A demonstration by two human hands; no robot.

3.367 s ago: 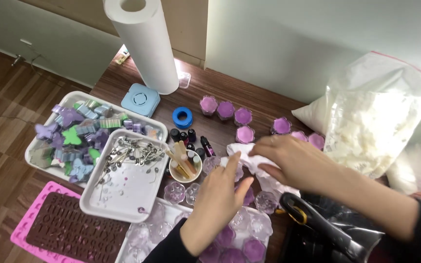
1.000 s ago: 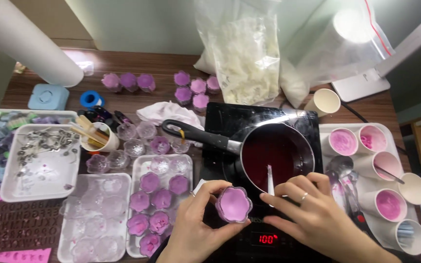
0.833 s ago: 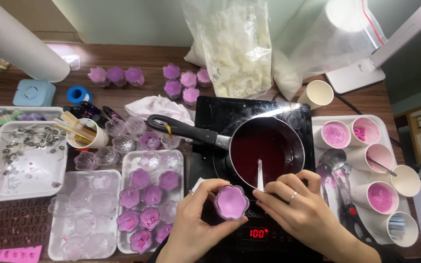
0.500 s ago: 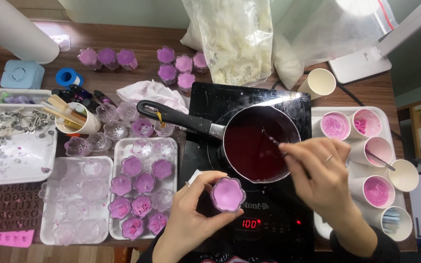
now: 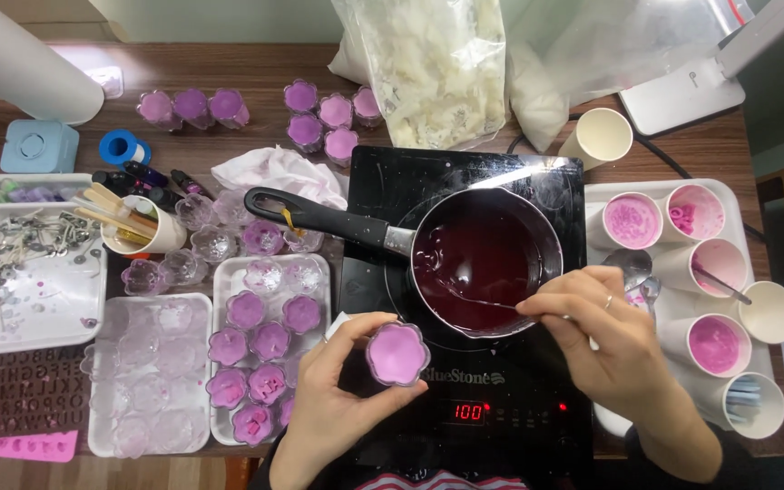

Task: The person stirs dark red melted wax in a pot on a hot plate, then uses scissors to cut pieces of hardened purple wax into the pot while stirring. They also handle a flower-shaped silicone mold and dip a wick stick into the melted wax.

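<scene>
My left hand (image 5: 333, 399) holds a small flower-shaped glass cup (image 5: 396, 354) filled with pale purple wax, over the front of a black induction hob (image 5: 492, 408). My right hand (image 5: 605, 340) grips a thin metal spoon (image 5: 483, 302) whose tip dips into dark purple liquid in a black saucepan (image 5: 487, 259) on the hob. The pan's handle (image 5: 319, 218) points to the left.
A white tray of purple-filled flower cups (image 5: 269, 358) lies left of the hob, beside a tray of clear cups (image 5: 151, 372). Paper cups with pink wax (image 5: 714, 345) stand on a tray at right. A bag of white flakes (image 5: 433, 68), more purple cups (image 5: 333, 113) and a paper roll (image 5: 15, 59) are behind.
My right hand has moved the spoon from beside the held cup up into the saucepan. My left hand keeps the flower cup in place.
</scene>
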